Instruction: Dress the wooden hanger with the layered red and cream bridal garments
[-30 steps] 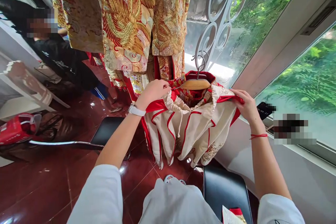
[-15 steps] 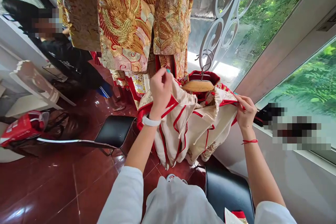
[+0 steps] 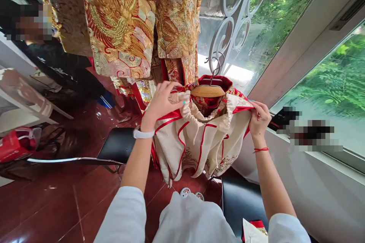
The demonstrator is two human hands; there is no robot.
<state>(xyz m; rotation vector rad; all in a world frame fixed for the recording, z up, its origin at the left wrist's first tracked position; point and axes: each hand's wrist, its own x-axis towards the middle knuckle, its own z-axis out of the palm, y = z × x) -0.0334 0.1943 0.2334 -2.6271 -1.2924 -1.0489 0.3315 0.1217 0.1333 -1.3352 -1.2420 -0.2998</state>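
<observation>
A cream skirt [image 3: 171,148] with red trim and a gathered waistband hangs spread in front of me, over a red and gold garment [image 3: 225,81]. A wooden hanger [image 3: 207,91] shows inside the neckline, its metal hook up by the window grille. My left hand [image 3: 161,102] lies at the skirt's upper left, fingers stretched over the far edge and thumb apart, with cream cloth visible between them. On the right side, my right hand [image 3: 259,115] pinches the red-edged upper corner of the skirt between thumb and fingers.
Gold embroidered garments [image 3: 122,26] hang above. Black chairs stand at left [image 3: 116,144] and right [image 3: 242,201]; folded red-and-cream cloth [image 3: 255,231] lies on the right one. A phone [image 3: 282,117] rests on the windowsill. Another person [image 3: 62,60] is at far left.
My left hand has gone from a raised pinch to stretched fingers, lower and further left. The waistband is now spread wider across the hanger. My right hand keeps its hold.
</observation>
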